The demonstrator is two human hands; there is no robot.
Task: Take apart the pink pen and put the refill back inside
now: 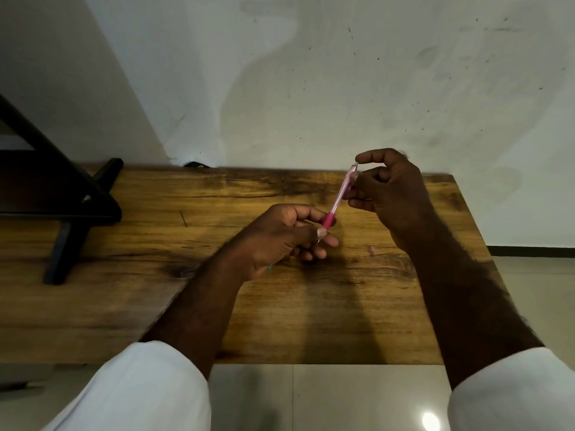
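Note:
The pink pen is held slanted above the wooden table, its darker pink grip low and its pale top end high. My left hand pinches the grip end between thumb and fingers. My right hand holds the upper barrel, with the index finger curled over the pen's top tip. A small pale pink piece lies on the table just right of my left hand. Something teal peeks out under my left palm; what it is I cannot make out. The refill is not visible on its own.
A black stand with angled legs occupies the table's left side. A white stained wall rises right behind the table. Pale floor tiles lie below the near edge and to the right. My white sleeves fill the bottom corners.

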